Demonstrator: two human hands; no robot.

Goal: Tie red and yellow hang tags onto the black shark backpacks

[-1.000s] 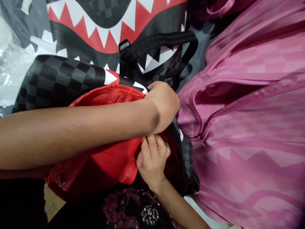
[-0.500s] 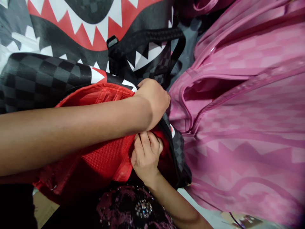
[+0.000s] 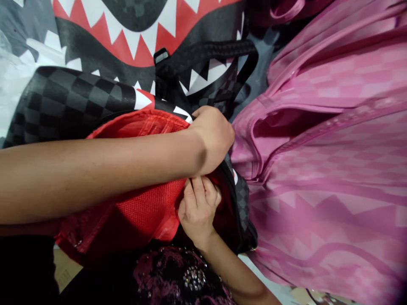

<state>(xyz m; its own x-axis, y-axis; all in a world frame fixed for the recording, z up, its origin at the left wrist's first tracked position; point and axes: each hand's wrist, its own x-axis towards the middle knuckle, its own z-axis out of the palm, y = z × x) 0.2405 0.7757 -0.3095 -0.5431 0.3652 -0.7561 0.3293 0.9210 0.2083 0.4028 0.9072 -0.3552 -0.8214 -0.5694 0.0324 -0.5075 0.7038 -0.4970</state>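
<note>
A black and grey checkered backpack point(image 3: 79, 95) lies with its zipped opening spread, showing a red lining point(image 3: 143, 212) with a mesh panel. My left forearm reaches across that opening from the left. At its far right, my left hand point(image 3: 214, 140) is closed over the backpack's edge, bent at the wrist, its fingertips hidden. Just below, inside the mouth of the bag, my right hand point(image 3: 199, 212) has its fingers curled on the red lining near the zipper edge. What lies under the curled fingers is hidden.
Behind lies a larger black bag point(image 3: 133, 46) with a red and white shark-mouth print. A black strap with a buckle point(image 3: 161, 55) crosses it. A pink checkered backpack point(image 3: 324, 169), partly unzipped, takes up the right side. Clear plastic wrapping point(image 3: 12, 80) is at the left edge.
The whole view has shifted slightly, so everything sits a little further right. Both hands keep the same hold on the backpack.
</note>
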